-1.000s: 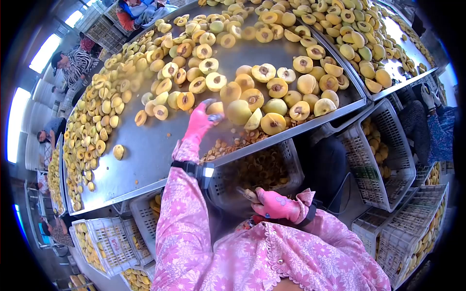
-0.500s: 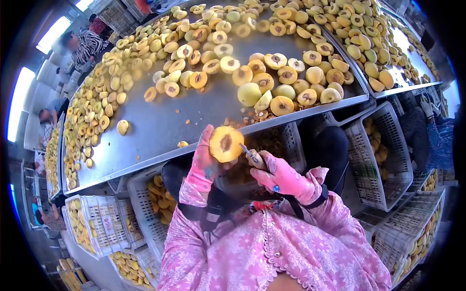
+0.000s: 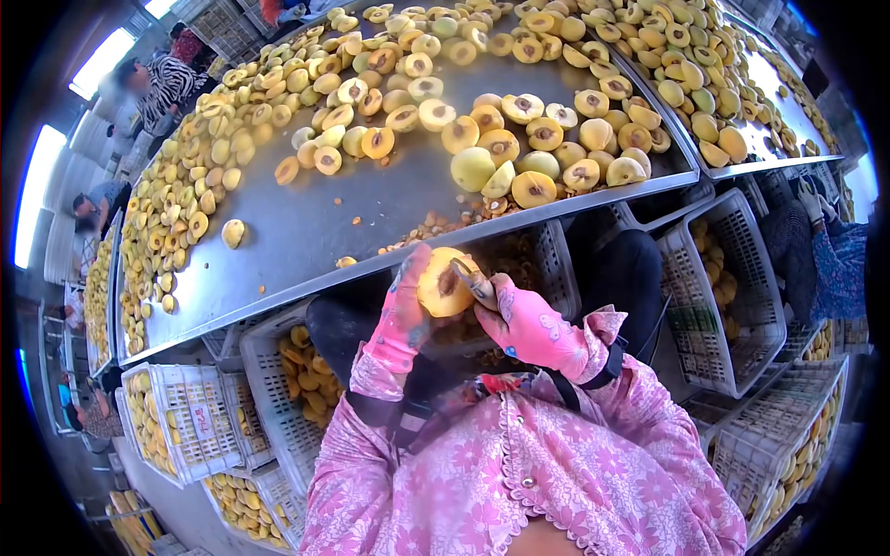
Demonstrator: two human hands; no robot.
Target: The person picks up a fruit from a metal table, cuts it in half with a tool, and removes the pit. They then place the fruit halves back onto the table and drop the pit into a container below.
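Note:
A yellow peach half (image 3: 439, 293) is gripped in my pink-gloved left hand (image 3: 400, 313), its cut face turned up. My pink-gloved right hand (image 3: 536, 326) is closed around a short-handled pitting tool (image 3: 479, 285). The tool's tip is at the brown hollow in the middle of the peach half; whether a stone is still inside cannot be made out. Both hands are in front of the metal table's near edge, above a crate. Many peach halves (image 3: 534, 189) lie cut side up on the metal table (image 3: 306, 227), several with brown centres.
Peach stones and scraps (image 3: 436, 225) lie along the table's raised edge. Perforated white crates hold peach halves: one crate (image 3: 262, 371) by my left knee, another (image 3: 691, 306) at my right. A co-worker's gloved hand (image 3: 814, 199) shows far right; other people (image 3: 171, 88) are at left.
My right hand has brought the tool from the peach half's edge over to its centre. The peach half has shifted slightly right and tilted in my left hand.

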